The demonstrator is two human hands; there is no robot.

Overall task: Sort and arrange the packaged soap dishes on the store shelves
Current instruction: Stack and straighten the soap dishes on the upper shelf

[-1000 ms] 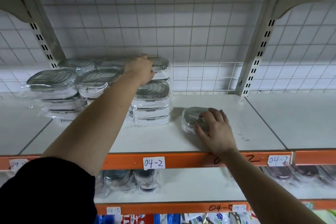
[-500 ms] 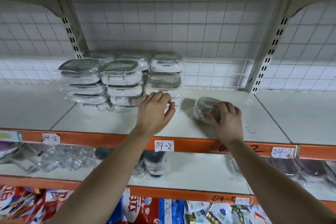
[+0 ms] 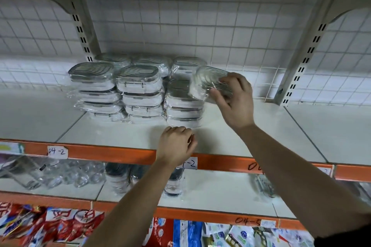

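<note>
Plastic-wrapped soap dishes with grey slatted tops stand in several stacks (image 3: pixel 138 90) on the white upper shelf (image 3: pixel 261 132). My right hand (image 3: pixel 234 100) grips one wrapped soap dish (image 3: pixel 208 80), lifted and tilted, just above the right front stack (image 3: pixel 183 104). My left hand (image 3: pixel 175 146) hovers over the shelf's front edge, below that stack, with its fingers loosely curled and nothing in them.
The orange shelf rail (image 3: pixel 112 152) carries handwritten labels. White slotted uprights (image 3: pixel 301 56) and a wire grid back the shelf. More wrapped goods (image 3: pixel 120 176) lie on the shelf below, and colourful packets (image 3: pixel 50 224) hang beneath it.
My right hand lifted the single soap dish off the shelf and carried it left, up over the right front stack. My left hand drew back from the stack toward the shelf edge.
</note>
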